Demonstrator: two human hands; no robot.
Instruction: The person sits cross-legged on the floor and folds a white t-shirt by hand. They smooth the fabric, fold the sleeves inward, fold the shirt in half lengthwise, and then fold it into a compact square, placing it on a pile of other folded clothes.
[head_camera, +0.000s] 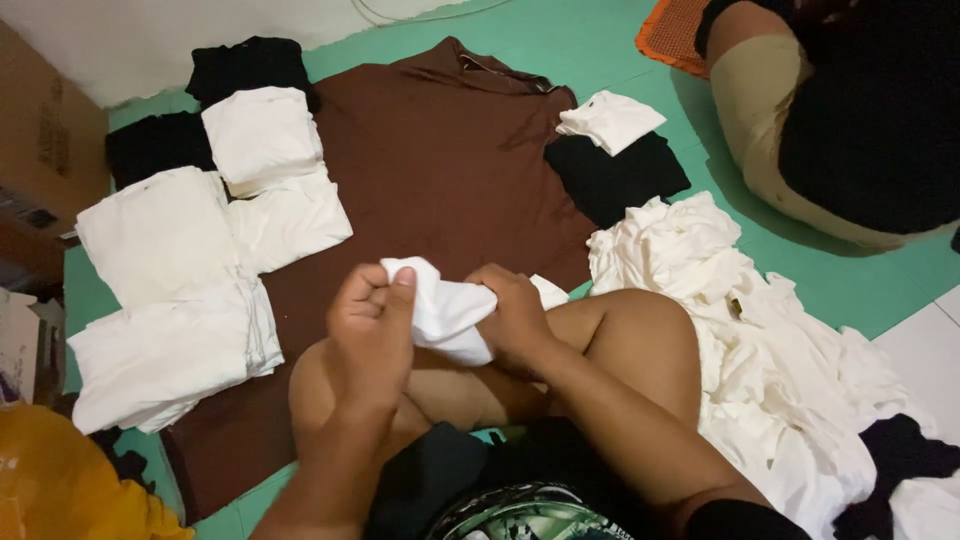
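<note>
A bunched white cloth (447, 312) is gripped between both my hands above my crossed legs. My left hand (370, 325) pinches its left end with the thumb on top. My right hand (515, 310) closes on its right side. Beyond my knees a brown garment (440, 170) lies spread flat on the green floor.
Folded white pieces (175, 290) are stacked on the left, with black ones (240, 65) behind. A heap of loose white cloth (770, 350) lies at my right. A folded white piece (610, 120) rests on black fabric (615, 175). Another person (840, 110) sits at the top right. Cardboard boxes (40, 140) stand at the left edge.
</note>
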